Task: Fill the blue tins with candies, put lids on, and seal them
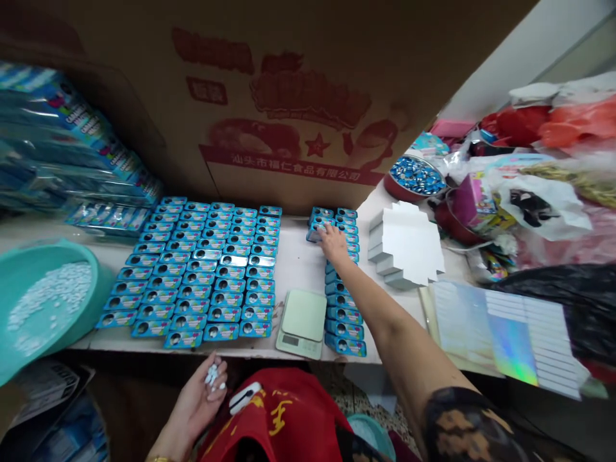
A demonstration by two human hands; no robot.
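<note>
Cupped in my left hand (205, 388), below the table's front edge, are several small white pieces (214, 377). My right hand (332, 240) reaches to the back and has its fingers on a small blue box (315, 233) at the left of the right-hand column. More blue boxes (344, 314) run down that column toward me. To the left, several columns of blue boxes (195, 279) with round dark openings stand side by side. A pale green scale (303, 317) sits between the two groups.
A turquoise basin (91, 301) with white pieces is at the left, near wrapped blue packs (91, 147). A large cardboard box (289, 70) rises behind. White cartons (409, 244), a bowl of blue items (416, 176), shiny sheets (510, 337) and bags lie right.
</note>
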